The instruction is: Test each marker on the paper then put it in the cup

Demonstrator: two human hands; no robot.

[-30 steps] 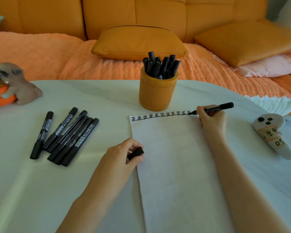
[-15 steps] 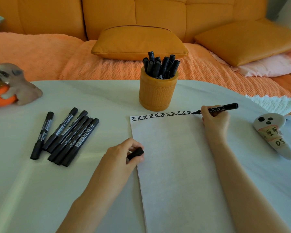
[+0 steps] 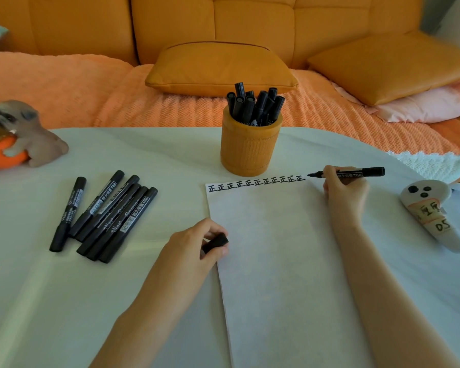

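A white sheet of paper (image 3: 276, 261) lies on the table, with a row of black characters along its top edge. My right hand (image 3: 344, 195) grips an uncapped black marker (image 3: 356, 173) at the paper's top right corner, its tip pointing left just past the last character. My left hand (image 3: 194, 251) rests at the paper's left edge and pinches the black marker cap (image 3: 216, 242). An orange-brown cup (image 3: 250, 150) behind the paper holds several capped black markers. Several more black markers (image 3: 104, 216) lie in a bunch on the left.
A grey animal figurine on an orange base (image 3: 19, 136) sits at the table's left edge. A white ghost-like figure with writing (image 3: 433, 216) lies at the right. An orange sofa with cushions (image 3: 218, 67) stands behind the white table (image 3: 64, 301).
My right hand has moved the marker to the right, off the last character and past the paper's top right corner. My left hand has stayed put with the cap.
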